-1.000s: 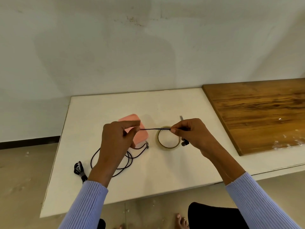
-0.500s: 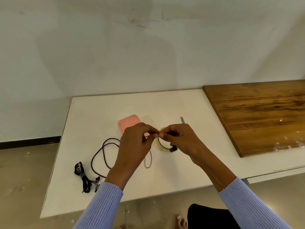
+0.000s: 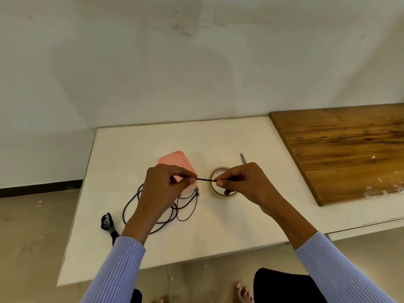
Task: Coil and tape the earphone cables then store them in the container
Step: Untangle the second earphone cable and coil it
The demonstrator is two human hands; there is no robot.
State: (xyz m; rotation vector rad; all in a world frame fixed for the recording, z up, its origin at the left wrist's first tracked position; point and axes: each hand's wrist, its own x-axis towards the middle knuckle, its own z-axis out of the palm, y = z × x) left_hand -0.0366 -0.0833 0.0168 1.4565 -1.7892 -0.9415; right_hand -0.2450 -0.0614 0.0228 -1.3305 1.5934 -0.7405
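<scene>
A black earphone cable (image 3: 204,179) is stretched taut between my two hands above the white table (image 3: 218,145). My left hand (image 3: 161,189) pinches one end of that stretch; the loose rest of the cable hangs below it in loops on the table. My right hand (image 3: 242,182) pinches the other end, with an earbud dangling under it. Behind my left hand sits the pink container (image 3: 175,160). A roll of clear tape (image 3: 218,171) lies flat under my right hand. A second earphone, coiled and bound (image 3: 108,224), lies near the table's left edge.
Scissors (image 3: 242,158) lie just beyond my right hand, mostly hidden by it. A brown wooden board (image 3: 341,149) covers the table's right side. A wall stands close behind the table. My bare feet and the floor show below the front edge.
My hands, pinched close together half a second ago, have pulled apart again and drawn a short stretch of cable taut. More cable loops now lie under my left hand.
</scene>
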